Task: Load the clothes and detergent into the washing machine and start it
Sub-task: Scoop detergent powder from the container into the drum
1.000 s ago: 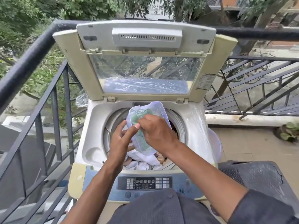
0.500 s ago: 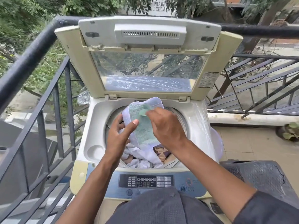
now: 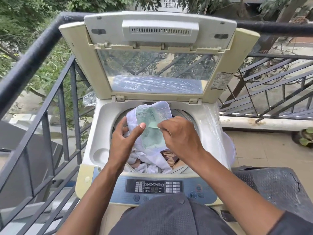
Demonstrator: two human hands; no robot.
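A top-loading washing machine [image 3: 101,129] stands in front of me with its lid [image 3: 159,48] raised upright. White and tan clothes [image 3: 152,164] fill the drum. Over the drum my left hand [image 3: 124,141] holds a translucent plastic container of pale green detergent powder [image 3: 150,122], tilted on its side. My right hand [image 3: 179,138] pinches a small green scoop [image 3: 153,125] at the container's mouth. The control panel [image 3: 154,186] with a lit display sits at the machine's near edge.
Black metal railing [image 3: 42,106] runs along the left and behind the machine. A dark cracked plastic surface [image 3: 274,189] sits at the right. Clear plastic sheeting [image 3: 211,126] drapes the machine's right side. A potted plant [image 3: 304,137] sits on the tiled floor.
The right hand has drawn back slightly from inside the container, and the green scoop now shows at its fingertips. The left hand keeps holding the container over the drum.
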